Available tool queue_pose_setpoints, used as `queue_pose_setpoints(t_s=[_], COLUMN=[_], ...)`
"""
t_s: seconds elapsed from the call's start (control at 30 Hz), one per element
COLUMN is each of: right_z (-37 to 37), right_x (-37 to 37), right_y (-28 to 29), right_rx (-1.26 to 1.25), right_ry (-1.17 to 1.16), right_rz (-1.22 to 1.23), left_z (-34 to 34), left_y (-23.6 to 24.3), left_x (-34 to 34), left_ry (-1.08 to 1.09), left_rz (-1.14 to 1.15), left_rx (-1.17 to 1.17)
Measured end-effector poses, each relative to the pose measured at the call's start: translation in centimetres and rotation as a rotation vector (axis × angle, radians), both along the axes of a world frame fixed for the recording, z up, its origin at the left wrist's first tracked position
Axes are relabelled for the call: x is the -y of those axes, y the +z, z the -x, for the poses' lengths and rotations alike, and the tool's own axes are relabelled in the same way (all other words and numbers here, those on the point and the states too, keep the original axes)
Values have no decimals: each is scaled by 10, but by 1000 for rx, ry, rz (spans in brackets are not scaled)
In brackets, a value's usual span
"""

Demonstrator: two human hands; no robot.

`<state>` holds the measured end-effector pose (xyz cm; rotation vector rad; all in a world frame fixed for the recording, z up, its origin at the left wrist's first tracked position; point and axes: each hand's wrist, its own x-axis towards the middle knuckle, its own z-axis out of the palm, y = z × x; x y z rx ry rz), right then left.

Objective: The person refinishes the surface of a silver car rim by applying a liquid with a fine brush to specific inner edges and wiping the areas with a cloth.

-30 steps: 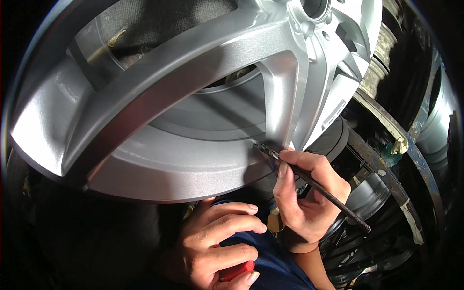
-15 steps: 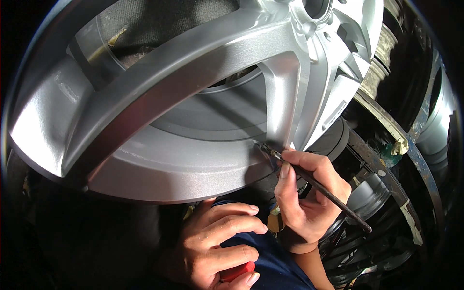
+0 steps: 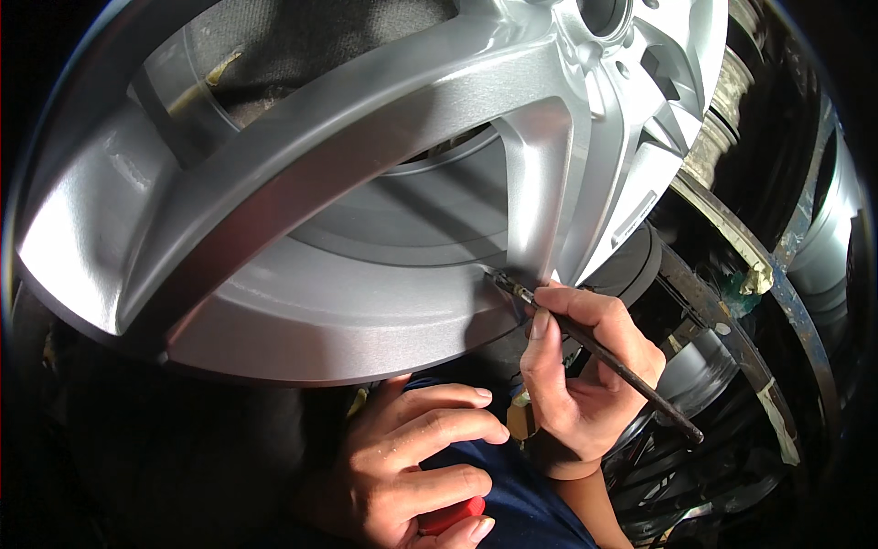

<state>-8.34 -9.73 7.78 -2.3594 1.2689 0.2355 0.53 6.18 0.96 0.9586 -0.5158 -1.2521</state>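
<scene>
A large silver alloy wheel rim [image 3: 366, 316] fills the upper left, its spokes running toward a hub at the top. My right hand [image 3: 585, 375] pinches a thin, dark-handled paintbrush [image 3: 631, 377] between thumb and fingers. The brush tip meets the inner face of the rim, beside the foot of a spoke. Below the rim's lower edge is my left hand [image 3: 412, 453], fingers curled and its index fingertip at that edge. Between its thumb and fingers sits a small red object [image 3: 451, 516], mostly covered, its kind unclear.
Metal rack bars [image 3: 732, 343] with peeling tape run down the right side. More wheels [image 3: 828, 229] stand beyond them, and another silver wheel part [image 3: 700, 371] shows behind my right hand. Dark blue cloth [image 3: 512, 494] lies beneath my hands.
Almost nothing differs. Both hands and the wheel rim show only a very slight shift, and the brush tip stays at the same spot on the rim.
</scene>
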Motion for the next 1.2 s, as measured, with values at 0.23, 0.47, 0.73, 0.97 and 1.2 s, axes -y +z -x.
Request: queue_pose_setpoints(t_s=[0.23,0.47,0.73,0.97,1.2], right_z=[4,8,5,3,2], right_x=[0,0,1,1,-1], right_y=[0,1,-1,0,0], right_rx=[7,58,60,24,17], right_ry=[9,-36,5,26,-7], right_rz=[14,8,-5,1,5], left_z=[1,-1,2,3,0], left_y=[0,0,0,-1,-2], left_x=[1,2,2,1,0], left_ry=[2,-1,15,5,-12], left_rz=[6,10,7,13,18], left_rx=[5,-2,3,16,3])
